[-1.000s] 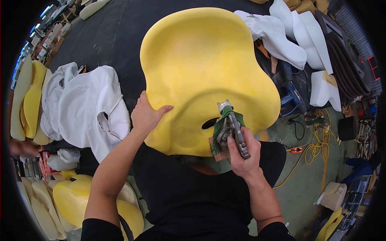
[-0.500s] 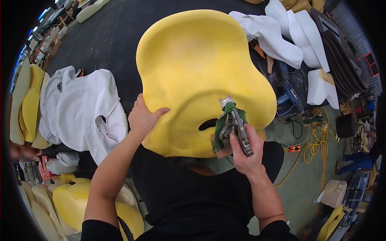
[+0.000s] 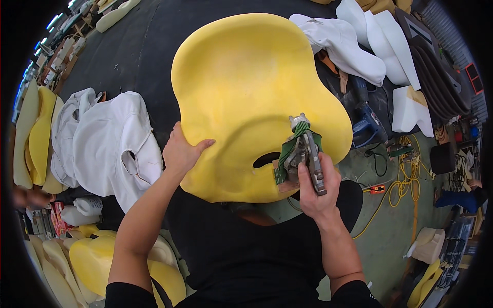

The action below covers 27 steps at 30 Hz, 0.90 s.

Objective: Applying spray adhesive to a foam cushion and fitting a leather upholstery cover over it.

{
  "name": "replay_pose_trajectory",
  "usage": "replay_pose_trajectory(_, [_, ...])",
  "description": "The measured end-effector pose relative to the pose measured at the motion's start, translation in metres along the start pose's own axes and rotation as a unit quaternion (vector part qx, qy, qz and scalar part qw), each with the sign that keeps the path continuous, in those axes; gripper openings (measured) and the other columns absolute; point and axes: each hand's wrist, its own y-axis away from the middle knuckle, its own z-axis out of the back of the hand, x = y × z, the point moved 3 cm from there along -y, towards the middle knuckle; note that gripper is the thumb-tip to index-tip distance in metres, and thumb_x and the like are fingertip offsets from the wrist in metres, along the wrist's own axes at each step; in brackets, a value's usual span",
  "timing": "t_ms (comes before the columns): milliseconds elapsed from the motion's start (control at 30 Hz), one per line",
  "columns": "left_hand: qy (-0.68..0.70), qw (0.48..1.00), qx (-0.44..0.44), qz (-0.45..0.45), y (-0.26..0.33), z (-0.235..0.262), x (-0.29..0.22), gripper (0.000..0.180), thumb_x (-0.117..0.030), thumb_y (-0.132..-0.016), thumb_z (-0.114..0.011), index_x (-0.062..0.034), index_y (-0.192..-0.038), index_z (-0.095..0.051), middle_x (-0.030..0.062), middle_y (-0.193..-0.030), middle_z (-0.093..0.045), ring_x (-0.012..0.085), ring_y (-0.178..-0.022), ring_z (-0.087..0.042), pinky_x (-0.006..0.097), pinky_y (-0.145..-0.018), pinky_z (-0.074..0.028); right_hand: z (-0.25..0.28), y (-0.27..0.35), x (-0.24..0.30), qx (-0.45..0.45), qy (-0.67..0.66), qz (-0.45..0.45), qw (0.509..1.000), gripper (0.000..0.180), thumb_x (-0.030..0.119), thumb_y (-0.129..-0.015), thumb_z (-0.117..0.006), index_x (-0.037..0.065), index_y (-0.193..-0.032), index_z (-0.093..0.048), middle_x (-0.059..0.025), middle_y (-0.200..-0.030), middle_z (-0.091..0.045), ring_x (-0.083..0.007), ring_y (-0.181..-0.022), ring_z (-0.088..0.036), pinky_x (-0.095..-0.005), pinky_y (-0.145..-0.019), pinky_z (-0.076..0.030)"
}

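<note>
A large yellow moulded foam seat cushion [image 3: 246, 72] lies on the black-covered table in front of me, with a dark oblong hole near its near edge. My left hand [image 3: 182, 149] holds the cushion's left edge, thumb on top and the other fingers partly hidden at the side. In my right hand [image 3: 319, 191] is a metal spray gun [image 3: 308, 154], partly wrapped in green fabric. Its nozzle points away from me above the cushion's right half, just right of the hole. Whether any spray comes out cannot be seen.
White sewn covers [image 3: 110, 138] lie at the left, another white cover [image 3: 341, 43] at the back right. Beside it is a blue power tool [image 3: 368, 120]. A yellow hose [image 3: 405, 187] coils over the floor at right. More yellow foam pieces [image 3: 97, 256] stand at lower left.
My right hand has carried the spray gun a little to the right, its nozzle now slightly farther from me. My left hand keeps its hold on the cushion's edge.
</note>
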Motion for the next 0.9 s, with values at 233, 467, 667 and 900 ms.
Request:
replay_pose_trajectory(233, [0.001,1.0,0.002,-0.001,0.0,0.0,0.002,0.108,-0.07,-0.072,-0.087,-0.001,-0.144,-0.046,0.0224,-0.127,-0.068,0.0415,-0.115,-0.07,0.051,-0.095,-0.056,-0.001,-0.001,-0.002,-0.004,-0.012,-0.026,1.0,0.018,0.008,-0.098,-0.07,-0.002,-0.11,-0.062,-0.0071,-0.073,-0.065,-0.0173,-0.058,-0.066,-0.031,-0.057,-0.05])
replay_pose_trajectory(467, [-0.003,1.0,0.006,-0.001,-0.002,0.0,0.003,0.111,-0.071,-0.071,-0.086,-0.0007,-0.147,-0.045,0.0225,-0.128,-0.068,0.0412,-0.114,-0.07,0.051,-0.094,-0.056,0.001,-0.001,0.001,-0.005,0.011,0.017,1.0,0.017,0.006,-0.098,-0.069,-0.003,-0.111,-0.062,-0.0063,-0.072,-0.066,-0.0166,-0.056,-0.069,-0.0302,-0.055,-0.05])
replay_pose_trajectory(667, [-0.003,1.0,-0.005,-0.005,0.0,-0.001,0.002,0.112,-0.072,-0.07,-0.086,-0.0008,-0.147,-0.046,0.022,-0.128,-0.068,0.0413,-0.114,-0.07,0.051,-0.094,-0.056,-0.008,-0.007,0.005,0.013,-0.034,0.037,0.999,0.017,0.004,-0.097,-0.069,-0.003,-0.111,-0.061,-0.005,-0.068,-0.066,-0.0166,-0.053,-0.067,-0.0301,-0.054,-0.049])
replay_pose_trajectory(900, [0.007,1.0,0.003,-0.001,-0.001,0.001,0.002,0.111,-0.071,-0.07,-0.087,-0.0008,-0.146,-0.046,0.0218,-0.127,-0.068,0.0412,-0.115,-0.07,0.051,-0.094,-0.056,-0.008,-0.004,0.006,0.013,-0.035,0.033,0.999,0.016,0.003,-0.096,-0.069,-0.003,-0.109,-0.061,-0.0049,-0.068,-0.066,-0.0167,-0.054,-0.068,-0.0294,-0.054,-0.05])
